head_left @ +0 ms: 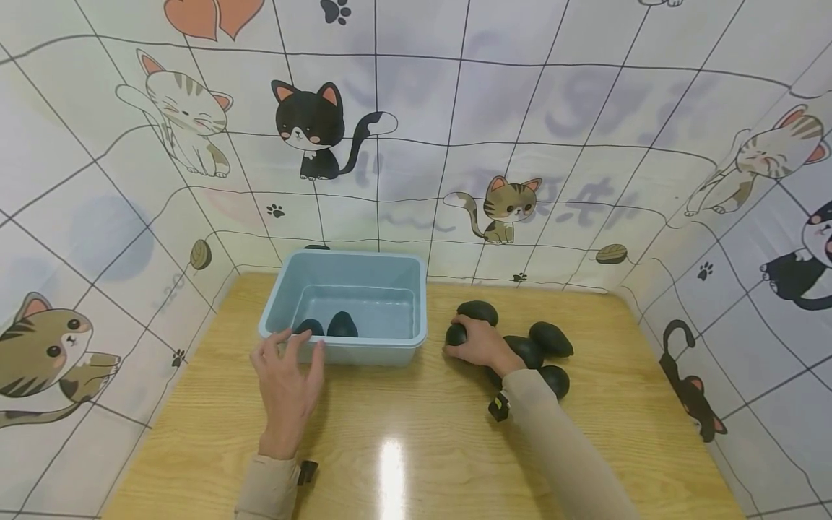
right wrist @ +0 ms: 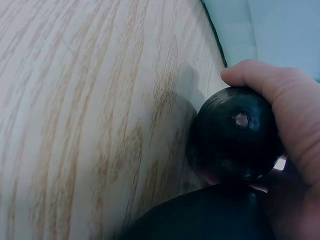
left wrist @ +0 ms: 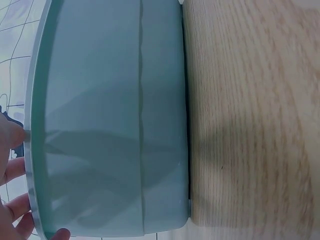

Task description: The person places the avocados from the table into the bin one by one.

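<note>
R hand gripping avo, L hand splayed

- Left arm, sleeved in beige, reaches forward almost straight, its wrist bare above the cuff.
- Left hand shows its back, fingers spread and slightly bent, thumb held apart.
- Right arm, also beige-sleeved, slants inward from the lower right.
- Right hand points leftward, thumb and fingers curled in a grip.

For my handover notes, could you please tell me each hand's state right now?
Left hand: open, touching the blue bin.
Right hand: closed, holding a dark avocado.
</note>
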A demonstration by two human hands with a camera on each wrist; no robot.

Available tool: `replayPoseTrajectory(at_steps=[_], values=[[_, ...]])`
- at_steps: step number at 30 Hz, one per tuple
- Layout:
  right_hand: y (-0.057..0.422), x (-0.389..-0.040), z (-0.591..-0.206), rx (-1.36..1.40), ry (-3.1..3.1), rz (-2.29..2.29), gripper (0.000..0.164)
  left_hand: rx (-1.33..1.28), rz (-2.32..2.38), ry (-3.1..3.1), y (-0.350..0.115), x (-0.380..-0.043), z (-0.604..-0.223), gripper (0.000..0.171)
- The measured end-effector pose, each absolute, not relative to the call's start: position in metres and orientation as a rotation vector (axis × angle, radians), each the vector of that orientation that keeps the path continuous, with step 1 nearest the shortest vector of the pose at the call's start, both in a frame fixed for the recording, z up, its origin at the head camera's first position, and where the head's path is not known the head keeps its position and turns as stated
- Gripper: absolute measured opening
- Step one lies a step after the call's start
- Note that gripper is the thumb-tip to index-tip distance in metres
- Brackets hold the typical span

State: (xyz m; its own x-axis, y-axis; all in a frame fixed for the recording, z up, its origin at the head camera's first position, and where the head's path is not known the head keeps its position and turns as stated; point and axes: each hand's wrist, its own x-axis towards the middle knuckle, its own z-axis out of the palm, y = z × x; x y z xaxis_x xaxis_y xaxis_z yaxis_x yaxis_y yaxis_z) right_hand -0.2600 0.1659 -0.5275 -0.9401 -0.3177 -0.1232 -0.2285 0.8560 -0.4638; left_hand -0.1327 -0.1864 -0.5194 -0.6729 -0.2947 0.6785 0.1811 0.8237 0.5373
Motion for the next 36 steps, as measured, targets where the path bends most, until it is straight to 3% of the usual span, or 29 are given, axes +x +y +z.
replayPoseTrajectory(at_steps=[36], values=[[0.170, -0.265, -0.517, -0.470, 2.831, -0.709, 0.070, 0.086, -0.731, -2.191, -0.186, -0.134, -0.521, 0.029]])
